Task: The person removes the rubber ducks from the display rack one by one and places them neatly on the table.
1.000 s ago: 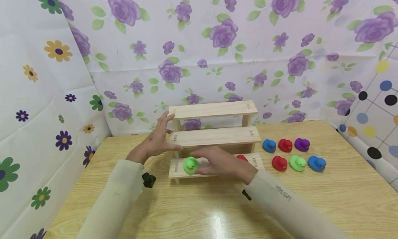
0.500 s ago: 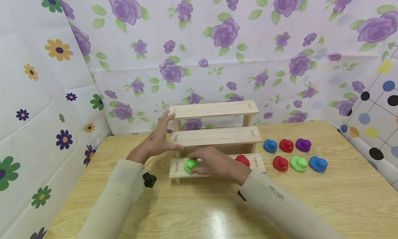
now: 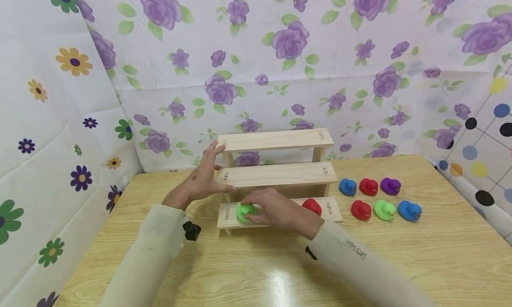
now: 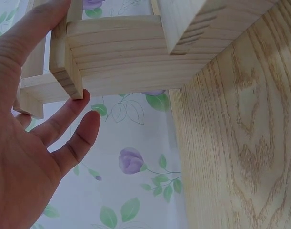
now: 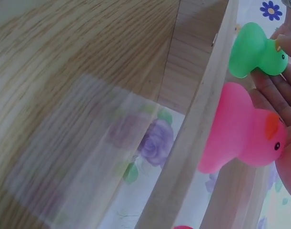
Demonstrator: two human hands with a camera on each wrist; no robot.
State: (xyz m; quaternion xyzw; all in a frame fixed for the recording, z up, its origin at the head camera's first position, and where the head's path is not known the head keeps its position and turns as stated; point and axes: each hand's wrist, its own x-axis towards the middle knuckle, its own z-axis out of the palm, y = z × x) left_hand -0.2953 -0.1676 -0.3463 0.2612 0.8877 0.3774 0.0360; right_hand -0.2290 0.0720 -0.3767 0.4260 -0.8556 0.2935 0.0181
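A three-tier wooden display shelf stands at the back of the table. At its left end my left hand grips the edge, thumb by the middle tier and fingers higher up; the left wrist view shows fingertips touching a board. My right hand pinches a green rubber duck on the bottom tier, between thumb and fingers. Beside it on that tier sits a pink rubber duck, hidden by my right hand in the head view. Farther right on the same tier is a red rubber duck.
Right of the shelf, two rows of rubber ducks sit on the wooden table: blue, red and purple behind; red, light green and blue in front. Flowered cloth hangs close behind.
My right hand has moved slightly left and closed round the green duck, whose face has turned and tipped toward the hand. The red duck shows more fully. My left hand stays put.
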